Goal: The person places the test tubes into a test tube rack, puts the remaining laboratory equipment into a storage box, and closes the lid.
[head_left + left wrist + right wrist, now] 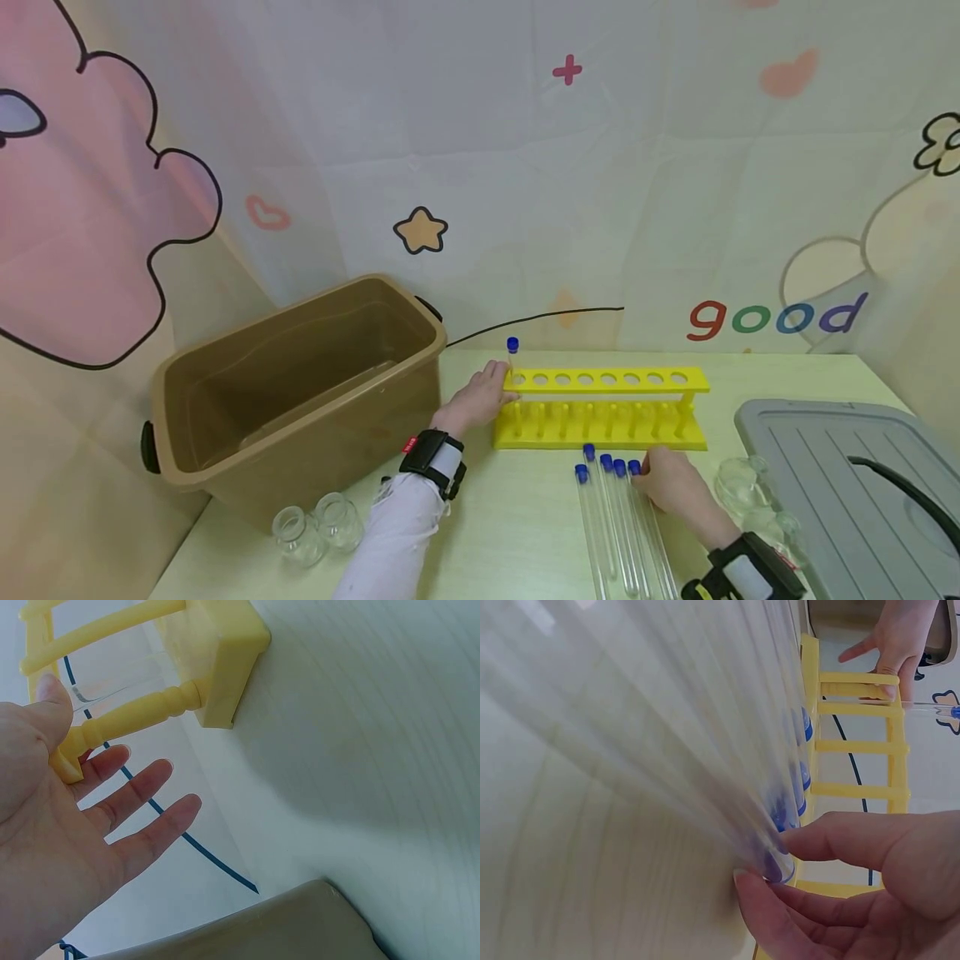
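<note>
We note the left hand (pixel 476 398) at the near end of the yellow rack (pixel 603 429), thumb and forefinger pinching its upper strip, the other three fingers spread and touching nothing. The right hand (pixel 671 483) pinches the capped end of a test tube (pixel 652 533) between thumb and fingertips; this tube lies outermost in a loose bunch on the table (pixel 510 533), on the side nearest that hand.

Handling: we judge the tube light, stiff and smooth, so apt to roll or slip, and fragile if it is glass; we cannot confirm the material. We would take hold at the cap or just below it, with a light pinch and no sideways bending, lest it knock its neighbours. The rack looks like stiff, light plastic that may slide if bumped; its end is a sensible place to steady it.

Appearance: the tube is clear, long and slender, with a short blue cap. Its companions (pixel 611 533) look alike, lying roughly side by side, caps toward the rack; we count five caps on the table. One more capped tube (pixel 513 357) stands in the rack, just beside the left hand. We cannot make out any contents.
</note>
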`<action>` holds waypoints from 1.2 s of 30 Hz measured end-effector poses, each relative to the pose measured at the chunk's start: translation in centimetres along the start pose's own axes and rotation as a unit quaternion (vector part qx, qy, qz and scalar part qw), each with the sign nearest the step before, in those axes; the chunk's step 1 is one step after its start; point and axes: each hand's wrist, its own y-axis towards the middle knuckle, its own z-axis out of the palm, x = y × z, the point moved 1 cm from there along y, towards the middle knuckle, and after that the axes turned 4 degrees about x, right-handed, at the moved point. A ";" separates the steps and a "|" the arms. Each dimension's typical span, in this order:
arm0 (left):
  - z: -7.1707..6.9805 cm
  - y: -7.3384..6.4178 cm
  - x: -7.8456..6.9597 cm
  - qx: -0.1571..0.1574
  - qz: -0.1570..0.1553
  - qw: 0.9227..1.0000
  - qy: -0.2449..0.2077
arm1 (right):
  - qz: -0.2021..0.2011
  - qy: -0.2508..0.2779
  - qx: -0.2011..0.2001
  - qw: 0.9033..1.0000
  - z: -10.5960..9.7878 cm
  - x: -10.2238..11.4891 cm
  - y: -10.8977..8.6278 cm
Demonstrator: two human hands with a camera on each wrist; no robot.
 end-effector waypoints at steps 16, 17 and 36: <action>0.5 0.4 0.4 -0.003 0.001 1.000 -0.015 | -0.018 0.032 -0.049 0.998 -1.4 1.3 -0.9; 0.5 0.4 0.4 -0.003 0.002 1.000 -0.012 | -0.023 0.036 -0.053 0.998 -1.8 1.6 -0.9; 0.2 0.4 0.4 -0.009 0.015 1.000 -0.004 | -0.123 0.126 -0.174 0.969 -6.4 7.8 -0.1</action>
